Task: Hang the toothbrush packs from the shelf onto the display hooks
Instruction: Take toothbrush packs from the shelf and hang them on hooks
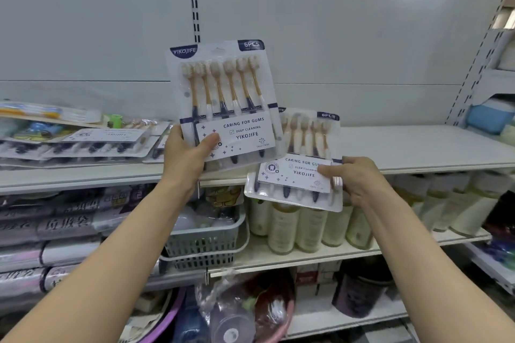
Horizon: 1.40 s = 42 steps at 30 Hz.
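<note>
head view: nothing was hung yet, and no hooks showed on the back panel point(334, 36). the left hand point(185, 153) pinched a raised pack point(223, 97) above the shelf point(418, 145). the right hand point(359, 178) gripped a second pack point(295, 175) at the shelf edge. spare packs point(97, 142) lay at left. the basket point(206, 242) and bottles point(306, 228) below blocked nothing.

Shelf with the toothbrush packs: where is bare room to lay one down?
The shelf is bare on the right, between the pack in the right hand and the blue box. Its left end is crowded with a pile of packs.
</note>
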### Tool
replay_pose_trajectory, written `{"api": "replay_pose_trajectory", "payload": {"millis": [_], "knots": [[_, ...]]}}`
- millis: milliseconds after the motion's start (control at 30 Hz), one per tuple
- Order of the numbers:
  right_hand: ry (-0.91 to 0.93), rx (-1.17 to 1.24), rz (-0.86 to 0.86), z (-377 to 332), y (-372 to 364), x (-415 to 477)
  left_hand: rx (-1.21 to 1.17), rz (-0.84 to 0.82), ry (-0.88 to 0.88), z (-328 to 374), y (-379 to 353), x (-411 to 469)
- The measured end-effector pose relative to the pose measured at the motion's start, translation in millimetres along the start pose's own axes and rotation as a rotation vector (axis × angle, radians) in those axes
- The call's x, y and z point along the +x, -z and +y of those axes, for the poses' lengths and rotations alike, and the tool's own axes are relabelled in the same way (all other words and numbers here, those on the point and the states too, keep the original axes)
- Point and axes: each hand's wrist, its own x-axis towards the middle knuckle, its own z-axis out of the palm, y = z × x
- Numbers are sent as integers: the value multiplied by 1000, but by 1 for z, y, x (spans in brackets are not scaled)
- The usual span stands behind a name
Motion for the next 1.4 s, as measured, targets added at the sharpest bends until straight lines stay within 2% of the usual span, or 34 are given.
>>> {"api": "replay_pose_trajectory", "payload": {"millis": [333,600,933,1133,1400], "knots": [[269,153,-47,-7,-15,-19,-65,54,-12,14,29,-20],[447,299,-70,-40,-88,-87,-168,113,-29,56,143,-37],[544,274,-363,-35,-311,-223,-48,325,-108,92,403,-72],[498,308,-506,-5,-455,-303,1,479,-110,100,568,-109],[439,262,-702,42,-634,-403,71,696,-136,100,748,-163]]}}
